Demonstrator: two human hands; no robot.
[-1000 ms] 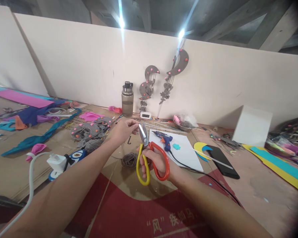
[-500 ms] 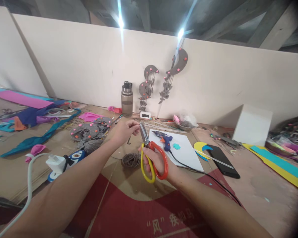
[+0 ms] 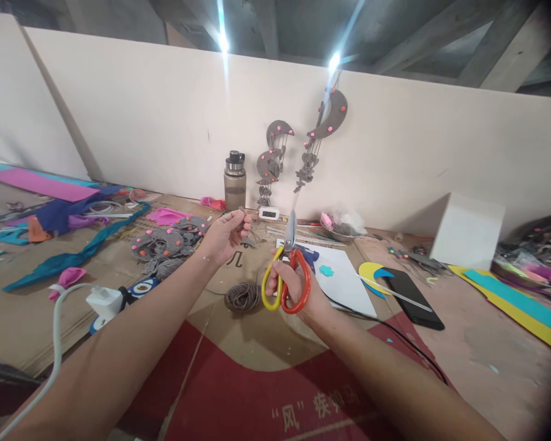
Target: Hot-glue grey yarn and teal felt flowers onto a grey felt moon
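Observation:
My right hand (image 3: 288, 282) holds a pair of scissors (image 3: 291, 236) by its yellow and red handles, the blades pointing up and close together. To the left of it, my left hand (image 3: 232, 233) is closed in a pinch; whatever sits between the fingertips is too small to make out. Just below those fingers shows a small grey scrap (image 3: 248, 243). A coil of grey-brown cord (image 3: 242, 297) lies on the cardboard beneath both hands. Behind the scissors, a blue glue gun (image 3: 311, 256) rests partly hidden on white paper (image 3: 344, 282), beside a turquoise flower cutout (image 3: 326, 271).
Grey crescent pieces with pink dots (image 3: 165, 242) lie at left, near a white plug (image 3: 103, 300) and cable. A bottle (image 3: 235, 184) and small digital clock (image 3: 269, 213) stand by the wall. Right are a black phone (image 3: 411, 300) and a yellow crescent (image 3: 368, 274).
The scissors have moved right and upward, away from my left hand, and turned more upright. My left hand has shifted slightly left. A grey scrap now shows below it.

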